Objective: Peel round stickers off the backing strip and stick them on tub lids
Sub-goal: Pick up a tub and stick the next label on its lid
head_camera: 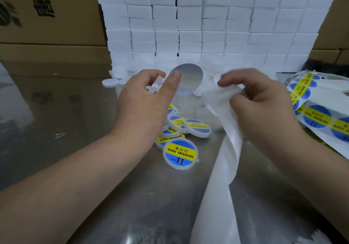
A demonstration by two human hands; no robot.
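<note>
Half-curled left grip (147, 100), perhaps on sticker (190, 79)

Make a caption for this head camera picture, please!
A left hand holds a peeled round sticker, right hand grips the backing strip, labelled tubs below.

Count: 2 hands, left hand (143, 100) and right hand (264, 100). 1 peeled round sticker (190, 79) at the left thumb. 1 unlabelled tub (155, 87) in the left fingers. 1 backing strip (221, 177), running from the right hand to the table (75, 111) near edge. Labelled tubs (180, 153) mid-table: 6 visible, pile partly hidden under left hand. 1 sticker roll (317, 116) at right edge, roughly 7 stickers showing. 1 loose white lid (110, 83) near far edge; heap beside it too blurred to count. White boxes (213, 23) along far edge: dozens. Cardboard cartons (47, 8): 2 far left, at least 2 far right.
</note>
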